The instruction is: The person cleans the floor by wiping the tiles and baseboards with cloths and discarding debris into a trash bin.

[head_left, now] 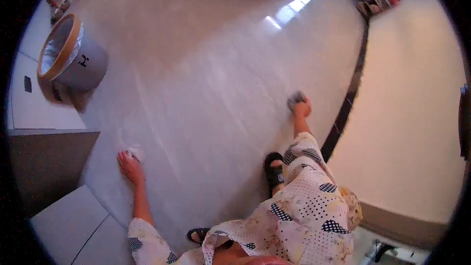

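Low over the pale shiny floor (196, 93), my left hand (130, 167) is closed over a small white bundle (135, 152) that looks like a crumpled cloth. My right hand (302, 108) reaches further forward and grips a dark grey wad (296, 99), perhaps a rag or a scouring pad; blur hides its exact kind. Both held things appear to be down at the floor, the grey one nearer the dark skirting (343, 118). Dark sandals (274, 172) on my feet stand between my arms.
At the left stands a grey bin (91, 66) with an orange-brown rim and a plastic liner. A grey cabinet panel (54, 162) juts in below it. A cream wall (412, 98) runs along the right. Several shoes (378, 2) lie at the far right corner.
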`<state>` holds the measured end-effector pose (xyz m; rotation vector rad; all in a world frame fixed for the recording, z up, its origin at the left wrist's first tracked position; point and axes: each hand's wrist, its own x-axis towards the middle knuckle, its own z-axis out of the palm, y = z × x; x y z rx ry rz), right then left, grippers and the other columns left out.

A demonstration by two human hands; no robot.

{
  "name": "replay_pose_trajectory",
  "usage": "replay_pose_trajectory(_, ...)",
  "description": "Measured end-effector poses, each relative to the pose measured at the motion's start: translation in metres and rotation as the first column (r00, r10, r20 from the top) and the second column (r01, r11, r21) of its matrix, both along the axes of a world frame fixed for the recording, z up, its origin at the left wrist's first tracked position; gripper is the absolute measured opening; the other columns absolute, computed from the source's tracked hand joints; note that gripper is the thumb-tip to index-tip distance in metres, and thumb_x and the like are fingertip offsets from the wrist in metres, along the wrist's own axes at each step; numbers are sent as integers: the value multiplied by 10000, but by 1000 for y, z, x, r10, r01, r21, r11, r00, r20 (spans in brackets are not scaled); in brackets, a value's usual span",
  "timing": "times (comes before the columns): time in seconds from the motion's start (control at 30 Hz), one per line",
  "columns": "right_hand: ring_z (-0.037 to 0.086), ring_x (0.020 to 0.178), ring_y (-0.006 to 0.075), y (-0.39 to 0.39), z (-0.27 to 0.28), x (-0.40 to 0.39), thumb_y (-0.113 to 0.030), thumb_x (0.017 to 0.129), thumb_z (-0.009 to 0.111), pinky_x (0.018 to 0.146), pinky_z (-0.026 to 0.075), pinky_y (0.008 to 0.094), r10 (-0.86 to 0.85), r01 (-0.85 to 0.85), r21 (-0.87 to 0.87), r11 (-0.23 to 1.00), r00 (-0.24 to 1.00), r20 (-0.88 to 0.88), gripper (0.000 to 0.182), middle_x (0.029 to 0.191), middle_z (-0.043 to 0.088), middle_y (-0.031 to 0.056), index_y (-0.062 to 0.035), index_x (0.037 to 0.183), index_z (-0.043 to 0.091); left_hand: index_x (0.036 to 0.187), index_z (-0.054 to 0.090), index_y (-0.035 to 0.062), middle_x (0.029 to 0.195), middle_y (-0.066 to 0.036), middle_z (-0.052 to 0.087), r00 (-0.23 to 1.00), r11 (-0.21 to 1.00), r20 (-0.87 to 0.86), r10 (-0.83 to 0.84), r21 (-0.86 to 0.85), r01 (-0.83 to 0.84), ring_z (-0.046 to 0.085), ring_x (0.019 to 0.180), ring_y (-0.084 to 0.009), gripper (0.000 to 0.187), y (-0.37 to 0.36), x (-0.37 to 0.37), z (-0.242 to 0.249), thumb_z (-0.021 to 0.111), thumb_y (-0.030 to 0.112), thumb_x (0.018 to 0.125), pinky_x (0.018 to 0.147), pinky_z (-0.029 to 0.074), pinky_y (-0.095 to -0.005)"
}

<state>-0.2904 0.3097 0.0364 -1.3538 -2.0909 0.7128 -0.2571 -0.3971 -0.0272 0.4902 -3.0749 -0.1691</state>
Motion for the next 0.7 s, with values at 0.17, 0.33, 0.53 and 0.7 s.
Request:
replay_pose_trajectory(0.17, 465, 1163, 331, -55, 13, -1, -188, 872, 462, 951, 388, 423, -101, -136, 483, 865, 895, 434, 373, 1244, 507, 174, -25, 1205, 496, 1303, 401, 39, 1423, -138, 333, 996, 1000, -87, -5, -23, 3, 251, 1347, -286, 505, -14, 56, 69, 512, 155, 824, 1098, 180, -427)
replay_pose_trajectory(0.33, 403, 1214, 345, -112, 29, -91, -267, 863, 486, 1012, 319, 442, 252, -416, 513, 751, 898, 361, 451, 1286, 463, 197, 11, 1217, 470, 1292, 397, 22, 1423, -138, 328, 998, 998, -51, 42, -36, -44, 249, 1349, -289, 530, -7, 105, 122, 505, 130, 784, 1094, 173, -450)
replay_pose_trajectory(0.53, 452, 1158, 305, -255, 104, -169, -182, 753, 529, 984, 344, 422, 747, -719, 307, 623, 664, 40, 458, 1205, 529, 131, -71, 1197, 510, 1279, 423, 28, 1411, -138, 349, 998, 998, -43, 45, -47, -47, 262, 1344, -297, 522, 50, 171, 184, 507, 133, 774, 1085, 189, -461)
replay_pose_trajectory(0.7, 497, 1076, 317, -334, 113, -204, -219, 774, 524, 903, 397, 448, 866, -707, 614, 350, 494, 75, 368, 1168, 543, 142, -67, 1108, 554, 1243, 455, 22, 1399, -122, 369, 998, 994, 19, 51, -103, -49, 277, 1337, -290, 490, 109, 227, 189, 518, 133, 770, 1079, 199, -465)
